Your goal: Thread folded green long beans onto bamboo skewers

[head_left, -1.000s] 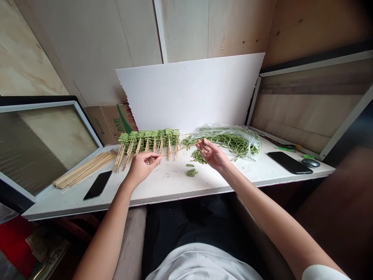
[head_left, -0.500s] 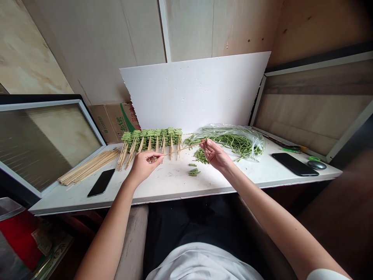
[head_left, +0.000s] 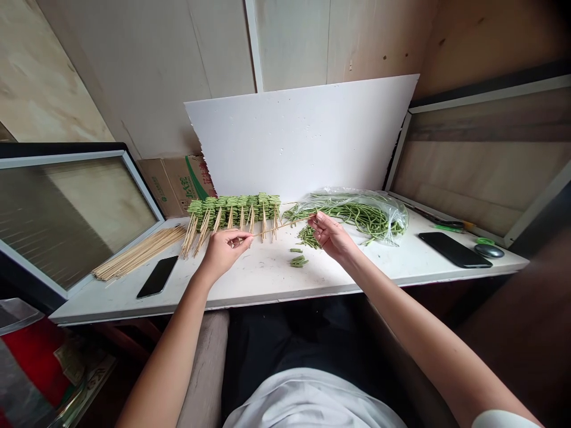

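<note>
My left hand (head_left: 227,246) pinches a thin wooden skewer (head_left: 282,226) near one end. At its other end, the fingertips of my right hand (head_left: 331,233) are closed around the tip; whether a bean piece is between them is too small to tell. Below the skewer, a few cut green bean pieces (head_left: 298,260) lie on the white table. A heap of cut bean pieces (head_left: 307,236) is just beside my right hand, partly covered by it. Behind my left hand, stacked skewers of green beans (head_left: 232,209) lie with their bare stick ends toward me.
A bundle of bare skewers (head_left: 138,252) and a phone (head_left: 157,277) lie at left. Long green beans in a clear plastic bag (head_left: 395,220) rest behind my right hand. Another phone (head_left: 454,249) and a mouse (head_left: 489,251) are at right. A white foam board (head_left: 303,137) stands at the back.
The view has shifted slightly. Both hands keep the skewer in nearly the same place and pose.
</note>
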Demonstrator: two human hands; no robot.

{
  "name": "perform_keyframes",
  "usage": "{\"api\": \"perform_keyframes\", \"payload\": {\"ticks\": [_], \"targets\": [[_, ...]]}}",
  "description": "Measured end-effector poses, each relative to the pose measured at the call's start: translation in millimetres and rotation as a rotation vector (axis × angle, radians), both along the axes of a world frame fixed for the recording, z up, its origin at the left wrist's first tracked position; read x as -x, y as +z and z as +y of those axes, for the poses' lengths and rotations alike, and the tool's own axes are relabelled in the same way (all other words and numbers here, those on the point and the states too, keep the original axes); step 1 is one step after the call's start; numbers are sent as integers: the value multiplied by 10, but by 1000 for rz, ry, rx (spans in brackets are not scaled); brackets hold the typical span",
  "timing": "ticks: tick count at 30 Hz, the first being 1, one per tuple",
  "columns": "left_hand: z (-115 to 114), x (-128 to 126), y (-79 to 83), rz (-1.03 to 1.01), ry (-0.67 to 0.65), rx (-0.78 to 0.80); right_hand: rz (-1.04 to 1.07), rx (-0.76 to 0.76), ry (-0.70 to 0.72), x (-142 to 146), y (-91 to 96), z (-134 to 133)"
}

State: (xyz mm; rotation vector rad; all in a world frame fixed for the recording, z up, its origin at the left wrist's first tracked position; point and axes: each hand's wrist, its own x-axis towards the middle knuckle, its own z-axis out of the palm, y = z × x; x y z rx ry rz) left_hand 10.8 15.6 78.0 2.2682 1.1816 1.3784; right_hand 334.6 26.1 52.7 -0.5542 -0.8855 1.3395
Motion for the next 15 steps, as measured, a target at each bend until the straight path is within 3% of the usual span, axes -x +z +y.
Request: {"api": "perform_keyframes", "payload": {"ticks": [5,15], "targets": [[30,-7,-27,-16,-7,4,-32,-56,67,-39,15,-6],[-22,-30,14,5,19,-45,-42,-52,22,-78,30,11]]}}
